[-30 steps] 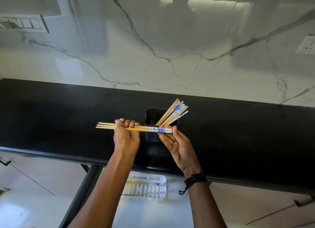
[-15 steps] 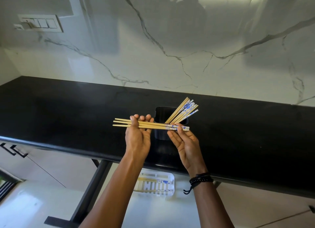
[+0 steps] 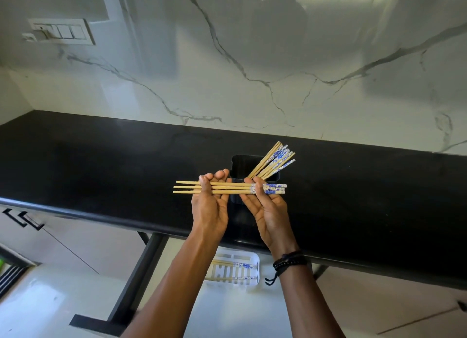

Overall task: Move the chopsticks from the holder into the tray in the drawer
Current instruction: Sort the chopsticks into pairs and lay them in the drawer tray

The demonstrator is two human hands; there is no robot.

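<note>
Three bamboo chopsticks with blue-and-white ends (image 3: 227, 188) lie level across both hands, just in front of the black holder (image 3: 241, 164) on the counter. My left hand (image 3: 209, 203) holds their plain half, thumb over them and fingers curled behind. My right hand (image 3: 269, 208) supports the patterned ends on its fingers, with the thumb pressed on top. Several more chopsticks (image 3: 275, 160) lean to the right in the holder. Below the counter edge, the white slotted tray (image 3: 255, 258) in the open drawer holds a few chopsticks (image 3: 236, 265).
The black countertop (image 3: 101, 166) runs left to right below a marble wall (image 3: 252, 72) with a switch plate (image 3: 60, 32). The counter's front edge overhangs the drawer and hides part of the tray. Cabinet handles (image 3: 24, 219) show at the lower left.
My left hand has loosened from a tight fist into a looser hold, and the three chopsticks have spread apart slightly. Both hands stay in front of the holder.
</note>
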